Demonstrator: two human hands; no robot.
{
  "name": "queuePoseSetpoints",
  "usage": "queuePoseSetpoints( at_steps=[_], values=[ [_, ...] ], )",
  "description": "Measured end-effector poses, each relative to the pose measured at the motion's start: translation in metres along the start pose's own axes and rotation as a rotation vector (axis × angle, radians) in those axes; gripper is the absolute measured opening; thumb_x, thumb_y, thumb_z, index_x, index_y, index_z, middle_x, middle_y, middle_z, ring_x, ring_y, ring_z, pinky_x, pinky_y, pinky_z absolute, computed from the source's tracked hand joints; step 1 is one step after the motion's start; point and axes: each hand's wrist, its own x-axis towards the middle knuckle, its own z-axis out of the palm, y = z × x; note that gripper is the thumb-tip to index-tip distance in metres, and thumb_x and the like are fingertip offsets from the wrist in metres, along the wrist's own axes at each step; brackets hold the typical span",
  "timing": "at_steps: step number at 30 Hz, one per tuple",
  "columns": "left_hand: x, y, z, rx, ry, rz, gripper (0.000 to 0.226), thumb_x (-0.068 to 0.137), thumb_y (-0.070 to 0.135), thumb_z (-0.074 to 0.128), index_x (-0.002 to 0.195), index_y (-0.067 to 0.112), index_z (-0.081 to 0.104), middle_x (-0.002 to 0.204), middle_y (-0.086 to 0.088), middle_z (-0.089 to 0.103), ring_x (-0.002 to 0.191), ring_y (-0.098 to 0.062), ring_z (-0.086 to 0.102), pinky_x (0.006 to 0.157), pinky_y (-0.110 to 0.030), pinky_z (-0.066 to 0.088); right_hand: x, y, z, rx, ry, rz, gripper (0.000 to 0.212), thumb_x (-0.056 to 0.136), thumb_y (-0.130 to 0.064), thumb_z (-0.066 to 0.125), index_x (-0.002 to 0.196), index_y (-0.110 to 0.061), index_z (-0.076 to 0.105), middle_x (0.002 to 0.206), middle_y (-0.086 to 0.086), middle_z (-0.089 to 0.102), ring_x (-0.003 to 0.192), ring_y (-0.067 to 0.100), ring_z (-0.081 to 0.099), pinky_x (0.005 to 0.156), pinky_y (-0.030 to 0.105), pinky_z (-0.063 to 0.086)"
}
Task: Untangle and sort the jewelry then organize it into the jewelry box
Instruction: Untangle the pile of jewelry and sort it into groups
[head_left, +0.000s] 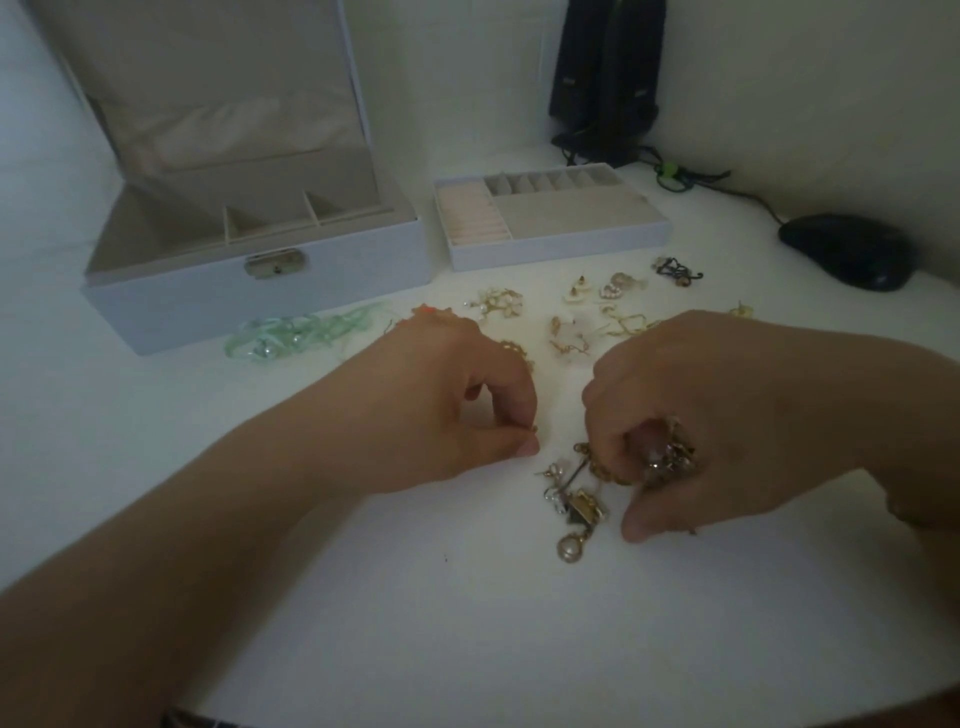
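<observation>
White tabletop (467, 597) fills the lower frame. At centre, the right hand (727, 415) clutches a gold tangle (587, 488); the left hand (457, 410) pinches something tiny. Pulling apart could tighten knots or snap chains. Sorted pieces (571, 317) lie beyond; the jewelry box (260, 280) stands open upper left.

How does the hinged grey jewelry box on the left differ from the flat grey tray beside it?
The hinged grey jewelry box is deep, with an upright open lid and a metal clasp on its front; the flat grey tray is shallow, with no lid or clasp. The box shows a few large beige compartments, while the tray has pink ring rolls, a row of small cells and one wide section. Both are grey outside, hold no jewelry that I can see, and stand on the white table.
</observation>
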Motion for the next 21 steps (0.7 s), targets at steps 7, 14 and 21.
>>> queuePoseSetpoints(
  at_steps=[7, 14, 21],
  values=[
    [0.0003, -0.0051, 0.0011, 0.028, 0.02, 0.032, 0.02, 0.075, 0.051, 0.071, 0.079, 0.031, 0.071, 0.079, 0.018, 0.068, 0.082, -0.004, 0.061, 0.098, -0.044, 0.044, 0.0013, 0.004, 0.0007, -0.058, 0.029, 0.036, 0.038, 0.067, -0.076, 0.05, 0.081, -0.042, 0.06, 0.063, -0.01, 0.051, 0.066, 0.005, 0.053, 0.059, 0.019, 0.042],
    [-0.0031, -0.0094, -0.0071, 0.075, -0.009, 0.06, 0.016, 0.078, 0.039, 0.073, 0.092, 0.035, 0.069, 0.085, 0.021, 0.068, 0.085, -0.005, 0.059, 0.081, -0.027, 0.048, 0.0015, 0.0043, 0.0033, -0.13, 0.108, 0.107, 0.041, 0.067, -0.076, 0.039, 0.075, -0.041, 0.059, 0.064, -0.017, 0.054, 0.066, -0.002, 0.051, 0.059, 0.019, 0.04],
    [-0.0011, -0.0089, -0.0032, 0.116, 0.025, 0.007, 0.014, 0.079, 0.034, 0.079, 0.087, 0.036, 0.067, 0.074, 0.028, 0.059, 0.082, 0.003, 0.053, 0.074, -0.007, 0.035, -0.0005, 0.0051, -0.0004, -0.084, 0.12, 0.066, 0.026, 0.073, -0.055, 0.047, 0.072, -0.037, 0.065, 0.056, -0.016, 0.053, 0.057, 0.001, 0.052, 0.057, 0.015, 0.04]
  ],
)
